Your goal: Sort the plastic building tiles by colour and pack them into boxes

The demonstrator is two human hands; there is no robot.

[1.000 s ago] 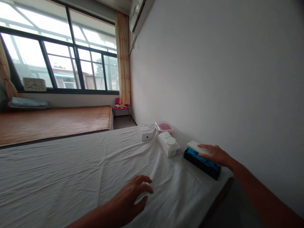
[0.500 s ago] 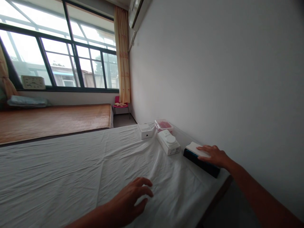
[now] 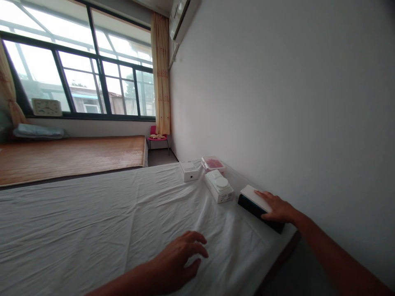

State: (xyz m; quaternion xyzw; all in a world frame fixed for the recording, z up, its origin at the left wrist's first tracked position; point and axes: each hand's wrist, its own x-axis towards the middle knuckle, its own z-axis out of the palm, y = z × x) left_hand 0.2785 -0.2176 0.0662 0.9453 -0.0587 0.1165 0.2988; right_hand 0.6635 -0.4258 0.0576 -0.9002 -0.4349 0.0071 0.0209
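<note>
My right hand (image 3: 276, 209) lies across a flat white box (image 3: 250, 192) that sits on a longer black box (image 3: 257, 211). Its fingers reach over the white box's far side, and its thumb presses at the near side. My left hand (image 3: 184, 255) hovers above the white sheet (image 3: 101, 230) with fingers apart and curved, holding nothing. Beyond the black box stands a white box with a round white object (image 3: 221, 183) on top. Part of the white and black boxes is hidden under my right hand.
A small white box (image 3: 189, 172) and a clear plastic container (image 3: 213, 163) with pink contents stand at the sheet's far edge. The wall (image 3: 277, 102) runs close along the right. A mat-covered bed (image 3: 74, 158) and a pink chair (image 3: 158, 137) are farther off.
My right hand has slid slightly toward the near end of the white box, its thumb now lower on the near side. My left hand has shifted a little to the right.
</note>
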